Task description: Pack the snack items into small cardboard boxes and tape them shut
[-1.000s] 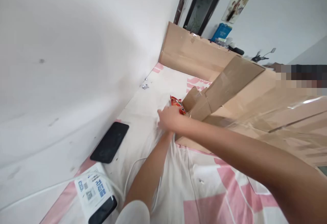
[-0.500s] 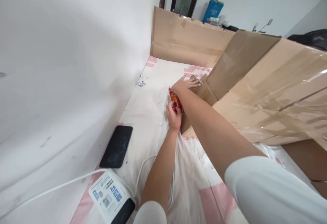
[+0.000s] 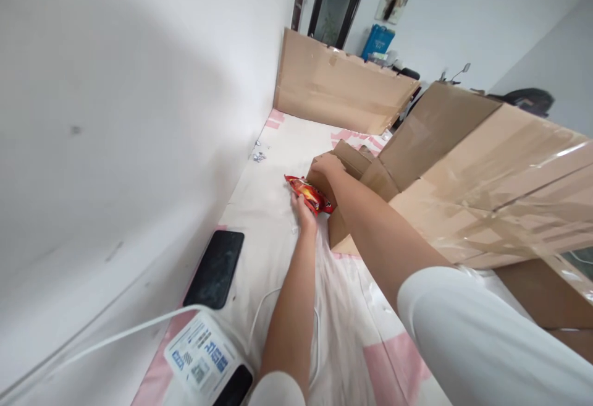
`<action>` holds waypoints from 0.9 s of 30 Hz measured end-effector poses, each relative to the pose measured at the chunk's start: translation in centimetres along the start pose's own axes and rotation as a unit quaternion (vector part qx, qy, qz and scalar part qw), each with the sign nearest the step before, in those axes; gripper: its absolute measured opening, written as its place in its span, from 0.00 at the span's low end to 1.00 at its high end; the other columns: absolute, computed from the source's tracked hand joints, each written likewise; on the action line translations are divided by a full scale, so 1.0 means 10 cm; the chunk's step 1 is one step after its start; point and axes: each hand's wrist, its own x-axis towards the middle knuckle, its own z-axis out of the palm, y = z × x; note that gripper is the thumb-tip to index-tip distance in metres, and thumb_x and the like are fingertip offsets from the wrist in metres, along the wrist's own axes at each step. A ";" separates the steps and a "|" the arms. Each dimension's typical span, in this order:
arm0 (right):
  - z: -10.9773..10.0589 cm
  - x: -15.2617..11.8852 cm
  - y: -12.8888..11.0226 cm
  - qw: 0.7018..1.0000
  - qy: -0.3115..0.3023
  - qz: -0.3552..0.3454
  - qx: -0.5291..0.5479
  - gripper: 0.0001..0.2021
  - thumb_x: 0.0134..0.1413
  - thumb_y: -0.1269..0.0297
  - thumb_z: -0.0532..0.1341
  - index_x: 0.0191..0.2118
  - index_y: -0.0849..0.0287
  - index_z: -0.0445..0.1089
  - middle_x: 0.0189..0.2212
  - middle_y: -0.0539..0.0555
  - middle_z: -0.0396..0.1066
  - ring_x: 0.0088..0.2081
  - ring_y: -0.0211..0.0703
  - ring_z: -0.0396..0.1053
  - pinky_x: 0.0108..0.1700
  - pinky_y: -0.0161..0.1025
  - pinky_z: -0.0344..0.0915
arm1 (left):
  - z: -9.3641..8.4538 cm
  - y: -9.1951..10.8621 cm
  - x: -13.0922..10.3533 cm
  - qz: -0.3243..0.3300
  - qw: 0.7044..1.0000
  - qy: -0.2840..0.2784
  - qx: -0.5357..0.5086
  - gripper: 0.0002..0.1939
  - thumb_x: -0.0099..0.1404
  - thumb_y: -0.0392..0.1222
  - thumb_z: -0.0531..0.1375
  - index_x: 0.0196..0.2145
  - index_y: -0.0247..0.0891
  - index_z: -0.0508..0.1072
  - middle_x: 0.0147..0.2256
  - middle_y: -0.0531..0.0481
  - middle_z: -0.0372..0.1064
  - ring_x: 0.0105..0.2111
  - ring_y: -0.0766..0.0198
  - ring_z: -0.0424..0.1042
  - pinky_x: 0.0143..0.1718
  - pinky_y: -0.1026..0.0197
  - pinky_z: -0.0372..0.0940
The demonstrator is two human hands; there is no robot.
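Observation:
A shiny red packet (image 3: 309,194) with yellow and dark print is in my left hand (image 3: 304,213), the thumb lying over its near side. It slants beside the small open cardboard box (image 3: 340,233), close to the wall of the box. At the box's far left corner, my right hand (image 3: 328,164) has its fingers bent over the cardboard edge. My forearm hides part of the box, and its inside is mostly out of sight.
Taller cardboard panels (image 3: 343,84) stand at the back and on the right. White wall borders the left. A black phone (image 3: 215,269) and a white labelled device (image 3: 199,353) with a cable lie at lower left. Foil scraps (image 3: 258,155) lie by the wall.
My left hand has turned the packet outward to the left, so more of its face shows. My right hand's fingers, spread flat before, are now bent over the box edge.

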 end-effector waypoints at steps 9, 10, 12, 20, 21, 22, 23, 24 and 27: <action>-0.02 -0.75 -0.58 0.970 -0.063 -0.190 0.139 0.19 0.56 0.54 0.65 0.47 0.64 0.77 0.47 0.62 0.78 0.47 0.50 0.77 0.48 0.37 0.70 | -0.44 0.52 -0.08 0.121 0.966 0.223 0.040 0.30 0.69 0.40 0.50 0.68 0.39 0.60 0.69 0.39 0.57 0.70 0.51 0.54 0.70 0.49 0.51; -0.09 -0.87 -0.64 0.963 -0.068 -0.204 0.161 0.19 0.57 0.53 0.64 0.46 0.64 0.77 0.46 0.61 0.79 0.46 0.48 0.77 0.46 0.36 0.70 | -0.52 0.66 -0.10 0.149 0.954 0.254 0.054 0.29 0.69 0.40 0.51 0.67 0.39 0.62 0.68 0.39 0.58 0.70 0.50 0.54 0.70 0.48 0.49; -0.27 -1.14 -0.71 0.950 -0.072 -0.226 0.201 0.20 0.57 0.51 0.63 0.46 0.64 0.77 0.46 0.61 0.79 0.45 0.48 0.77 0.44 0.35 0.70 | -0.65 0.94 -0.19 0.208 0.927 0.302 0.079 0.27 0.69 0.41 0.50 0.64 0.39 0.64 0.66 0.38 0.61 0.68 0.50 0.56 0.71 0.47 0.48; -0.93 -2.37 -0.35 0.874 -0.182 -0.351 0.281 0.28 0.57 0.43 0.60 0.48 0.66 0.75 0.49 0.68 0.78 0.46 0.56 0.78 0.41 0.40 0.73 | -0.93 1.80 -1.35 0.397 0.816 0.390 0.155 0.25 0.69 0.53 0.59 0.58 0.38 0.66 0.60 0.36 0.64 0.64 0.46 0.60 0.69 0.40 0.50; -0.96 -2.50 -0.26 0.868 -0.192 -0.361 0.280 0.29 0.58 0.43 0.58 0.48 0.66 0.75 0.50 0.69 0.78 0.47 0.57 0.78 0.43 0.41 0.74 | -0.94 1.85 -1.51 0.409 0.802 0.400 0.172 0.24 0.69 0.53 0.59 0.58 0.39 0.66 0.59 0.36 0.65 0.64 0.46 0.61 0.69 0.40 0.51; -0.99 -2.62 -0.17 0.864 -0.199 -0.367 0.280 0.28 0.59 0.43 0.56 0.48 0.66 0.75 0.50 0.70 0.77 0.49 0.59 0.78 0.44 0.43 0.74 | -0.94 1.89 -1.66 0.416 0.791 0.409 0.187 0.24 0.69 0.53 0.60 0.57 0.39 0.67 0.59 0.36 0.64 0.64 0.47 0.61 0.68 0.40 0.52; -1.02 -2.73 -0.07 0.861 -0.204 -0.371 0.281 0.28 0.60 0.44 0.56 0.47 0.66 0.75 0.51 0.70 0.77 0.50 0.60 0.77 0.45 0.44 0.74 | -0.93 1.91 -1.81 0.417 0.784 0.414 0.200 0.24 0.68 0.54 0.61 0.56 0.40 0.67 0.60 0.36 0.63 0.65 0.47 0.60 0.69 0.40 0.52; -1.04 -2.83 0.05 0.859 -0.209 -0.374 0.282 0.27 0.60 0.44 0.55 0.47 0.66 0.75 0.51 0.71 0.77 0.51 0.61 0.77 0.46 0.45 0.75 | -0.92 1.91 -1.95 0.414 0.783 0.413 0.211 0.25 0.66 0.54 0.62 0.56 0.40 0.66 0.62 0.35 0.60 0.67 0.47 0.58 0.69 0.41 0.52; -1.08 -3.06 0.54 0.855 -0.194 -0.393 0.278 0.30 0.57 0.42 0.57 0.51 0.66 0.72 0.51 0.72 0.77 0.51 0.63 0.77 0.46 0.47 0.75 | -0.87 1.82 -2.38 0.368 0.833 0.362 0.200 0.37 0.64 0.55 0.63 0.65 0.42 0.55 0.70 0.35 0.47 0.71 0.48 0.53 0.70 0.42 0.54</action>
